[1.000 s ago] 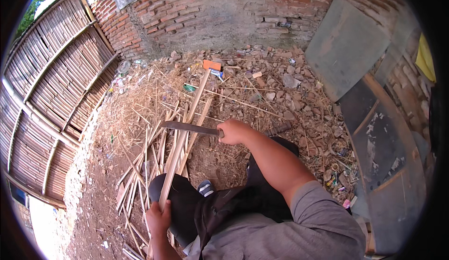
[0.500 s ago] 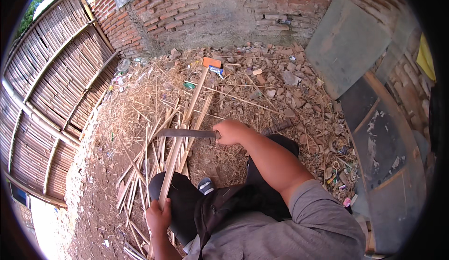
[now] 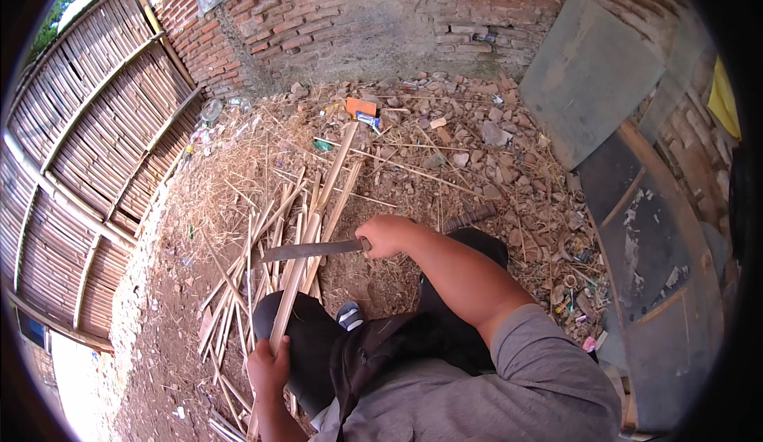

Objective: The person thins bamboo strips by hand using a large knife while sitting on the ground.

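Note:
My right hand (image 3: 385, 236) is closed round the handle of a machete (image 3: 311, 250). Its long dark blade points left and lies across a pale bamboo strip (image 3: 288, 297). My left hand (image 3: 269, 365) grips the near end of that strip, beside my left knee. The strip slants up and away from me, over a heap of split bamboo strips (image 3: 238, 292) on the ground. Where the blade crosses the strip, I cannot tell how deep its edge sits.
A bamboo fence (image 3: 95, 148) stands at the left and a brick wall (image 3: 350, 21) at the back. Rubble (image 3: 477, 136) and litter cover the far ground. Boards (image 3: 592, 76) lean at the right. A dark ridged object (image 3: 469, 218) lies beyond my right knee.
My right hand and the machete have moved toward me along the bamboo strip, and the blade has tilted slightly. My left hand stays in place.

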Tool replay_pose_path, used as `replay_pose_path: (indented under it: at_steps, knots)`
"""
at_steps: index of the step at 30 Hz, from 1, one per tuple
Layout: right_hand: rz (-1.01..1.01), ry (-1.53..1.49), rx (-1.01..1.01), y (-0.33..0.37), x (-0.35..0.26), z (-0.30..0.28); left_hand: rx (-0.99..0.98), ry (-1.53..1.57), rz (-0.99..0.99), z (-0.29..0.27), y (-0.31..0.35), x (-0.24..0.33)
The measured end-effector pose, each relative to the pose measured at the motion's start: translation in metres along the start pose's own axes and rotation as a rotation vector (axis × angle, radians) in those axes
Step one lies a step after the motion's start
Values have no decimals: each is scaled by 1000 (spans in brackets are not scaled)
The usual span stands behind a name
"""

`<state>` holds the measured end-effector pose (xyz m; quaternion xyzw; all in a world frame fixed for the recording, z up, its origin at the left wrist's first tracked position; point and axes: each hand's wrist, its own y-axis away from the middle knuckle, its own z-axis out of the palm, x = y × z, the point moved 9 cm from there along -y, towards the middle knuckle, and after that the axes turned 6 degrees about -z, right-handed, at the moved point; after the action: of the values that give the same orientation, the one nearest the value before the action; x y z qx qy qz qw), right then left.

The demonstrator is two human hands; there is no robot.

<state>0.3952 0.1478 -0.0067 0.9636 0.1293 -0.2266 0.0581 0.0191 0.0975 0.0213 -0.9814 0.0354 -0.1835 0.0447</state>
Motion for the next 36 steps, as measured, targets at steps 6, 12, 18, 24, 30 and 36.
replay_pose_path:
  at_steps: [6,12,18,24,30,36]
  knots:
    - [99,-33,32,7,10,-13,6,-6,5,1,0,-2]
    - [238,-53,121,11,33,-23,18,-17,8,0,0,0]
    - [155,-96,142,8,23,-20,20,-15,-1,-1,0,-1]
    - [106,-93,164,6,24,-22,16,8,6,1,0,-1]
    - [150,-118,125,9,22,-22,31,0,14,1,0,-1]
    - [143,-123,148,6,26,-20,36,22,31,2,0,-1]
